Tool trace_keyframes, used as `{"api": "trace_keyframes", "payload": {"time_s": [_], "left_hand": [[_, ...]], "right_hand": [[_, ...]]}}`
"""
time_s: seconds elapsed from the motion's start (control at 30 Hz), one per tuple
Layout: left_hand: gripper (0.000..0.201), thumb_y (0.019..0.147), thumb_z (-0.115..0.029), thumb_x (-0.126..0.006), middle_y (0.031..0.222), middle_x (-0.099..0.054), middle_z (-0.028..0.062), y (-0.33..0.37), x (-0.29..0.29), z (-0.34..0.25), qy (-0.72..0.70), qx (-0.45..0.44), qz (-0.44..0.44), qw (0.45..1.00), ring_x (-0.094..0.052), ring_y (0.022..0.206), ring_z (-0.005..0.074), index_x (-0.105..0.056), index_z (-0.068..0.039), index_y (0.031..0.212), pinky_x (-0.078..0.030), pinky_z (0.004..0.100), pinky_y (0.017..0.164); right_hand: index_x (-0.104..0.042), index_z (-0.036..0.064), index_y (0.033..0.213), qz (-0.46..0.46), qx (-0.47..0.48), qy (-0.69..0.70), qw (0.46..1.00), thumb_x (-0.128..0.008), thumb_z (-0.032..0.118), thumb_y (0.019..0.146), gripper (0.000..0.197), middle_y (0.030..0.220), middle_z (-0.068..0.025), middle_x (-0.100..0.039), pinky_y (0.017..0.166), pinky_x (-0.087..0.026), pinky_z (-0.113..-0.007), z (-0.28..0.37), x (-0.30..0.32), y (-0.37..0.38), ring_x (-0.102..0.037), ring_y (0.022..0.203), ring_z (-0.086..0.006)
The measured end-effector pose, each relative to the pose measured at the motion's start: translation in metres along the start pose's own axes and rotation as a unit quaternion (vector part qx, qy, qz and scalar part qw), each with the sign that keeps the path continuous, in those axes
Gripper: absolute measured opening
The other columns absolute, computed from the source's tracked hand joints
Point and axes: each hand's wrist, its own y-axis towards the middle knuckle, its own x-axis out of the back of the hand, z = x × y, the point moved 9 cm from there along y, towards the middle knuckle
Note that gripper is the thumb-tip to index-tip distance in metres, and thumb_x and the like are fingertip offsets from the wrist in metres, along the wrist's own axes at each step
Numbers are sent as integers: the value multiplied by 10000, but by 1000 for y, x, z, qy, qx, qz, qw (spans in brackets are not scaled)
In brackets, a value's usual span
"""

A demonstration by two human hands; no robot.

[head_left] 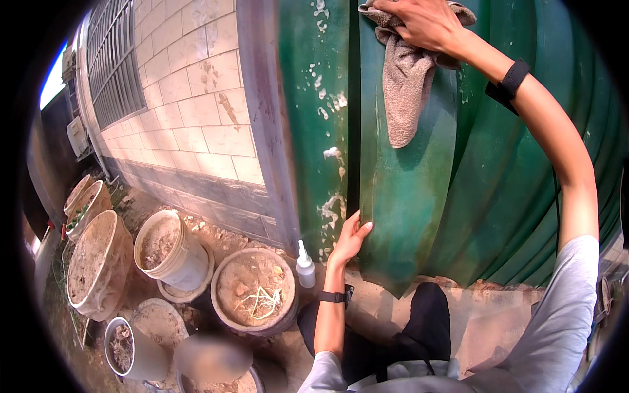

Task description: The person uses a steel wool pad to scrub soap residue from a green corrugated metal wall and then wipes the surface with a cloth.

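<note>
Up at the top, my right hand (422, 21) is closed round a greyish-brown cloth (407, 88) and presses it on a green corrugated metal sheet (409, 190). One end of the cloth dangles down the sheet. Low on the same panel, my left hand (351, 237) holds its left edge beside a dark vertical gap, thumb on the front; the other fingers are partly hidden. White foamy patches (332, 152) run down the green strip left of the gap. A white spray bottle (304, 265) stands on the ground just left of my left wrist.
Several planters and buckets of dry soil stand at the lower left, among them a round pot (254, 291) with dry stalks and a white bucket (164, 249). A tiled wall (196, 98) with a barred window (116, 62) rises behind them. My knees are close to the sheet's bottom edge.
</note>
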Motion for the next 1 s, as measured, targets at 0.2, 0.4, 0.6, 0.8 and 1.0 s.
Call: {"api": "trace_keyframes", "payload": {"time_s": [0.2,0.4,0.6,0.8,1.0], "left_hand": [[420,1020,-9,-566,1283,-638,47,-9,-20,-35,10,-27,28,999,-567,1148,113,-485,20,1431,-462,289,1009],[412,1018,-22,-580,1281,-632,45,-20,-18,-50,27,-15,21,999,-563,1146,106,-502,22,1420,-462,280,998],[570,994,-139,-652,1364,-582,128,6,-10,-77,164,-117,-86,976,-529,1252,190,-410,-6,1493,-406,344,1084],[603,1005,-167,-643,1410,-556,149,40,-2,-53,130,-92,-72,985,-511,1283,215,-370,21,1508,-397,337,1102],[647,993,-186,-674,1428,-546,148,42,-1,-59,133,-74,-100,983,-506,1290,213,-361,21,1521,-397,342,1104]], "right_hand": [[-623,184,1278,-92,57,66,992,-724,316,885,426,1380,-164,-433,1033,-449,-491,17,-48,-41,-478,1270,-403],[-641,142,1191,-11,-5,186,982,-752,79,807,406,1356,-108,-461,951,-526,-446,11,-62,-53,-563,1146,-357],[-678,144,1073,-95,-38,64,993,-623,78,882,209,1116,-132,-542,809,-518,-441,-37,6,-35,-560,984,-353],[-655,93,1093,14,-20,21,999,-726,277,869,299,1195,-169,-557,829,-558,-465,-19,-33,3,-590,1038,-385],[-686,36,980,-12,-91,212,973,-599,217,885,222,1003,-225,-644,826,-531,-527,-8,-108,7,-644,956,-433]]}}
